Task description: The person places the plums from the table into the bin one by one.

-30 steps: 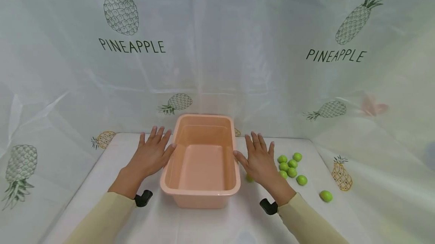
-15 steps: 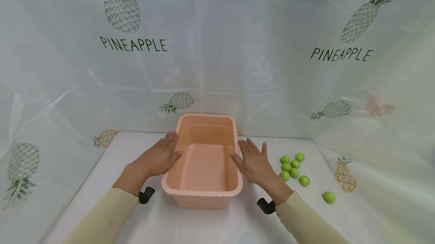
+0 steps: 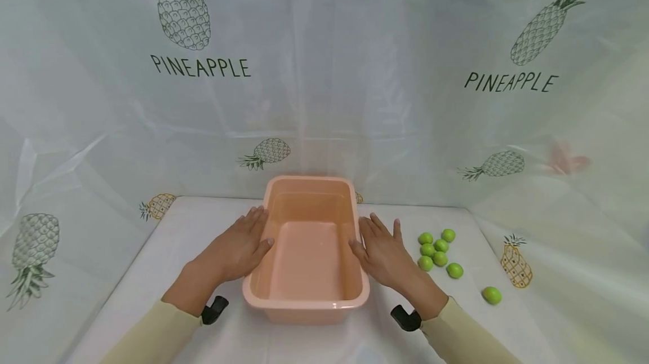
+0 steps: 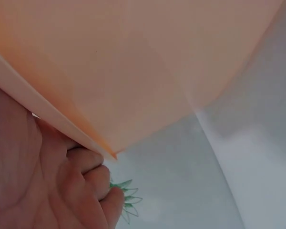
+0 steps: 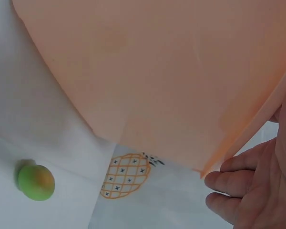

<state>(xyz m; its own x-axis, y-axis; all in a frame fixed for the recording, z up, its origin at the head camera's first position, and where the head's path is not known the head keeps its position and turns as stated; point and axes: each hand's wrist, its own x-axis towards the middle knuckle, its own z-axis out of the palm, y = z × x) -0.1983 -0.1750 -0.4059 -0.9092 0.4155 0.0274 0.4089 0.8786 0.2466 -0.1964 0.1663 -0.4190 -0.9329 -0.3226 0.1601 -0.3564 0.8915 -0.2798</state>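
An empty peach-coloured plastic basin (image 3: 306, 303) stands in the middle of the white table. My left hand (image 3: 237, 248) holds its left rim, thumb over the top edge and fingers along the outside. In the left wrist view, the bent fingers (image 4: 97, 179) lie just under the lip. On the opposite side my right hand (image 3: 386, 254) holds the right rim in the same way, its thumb over the edge. The right wrist view shows the fingers (image 5: 233, 183) beneath the basin's lip. The basin's outer long sides are hidden in the head view.
Several green limes (image 3: 440, 258) lie loose in a group to the right of my right hand. A single lime (image 3: 492, 295) sits further right and nearer. Behind the table hangs a pale plastic sheet (image 3: 350, 99) printed with pineapples.
Both hands have closed in from beside the basin onto its rims. In the last half second the basin has come a little nearer to me with the hands. The limes lie as before.
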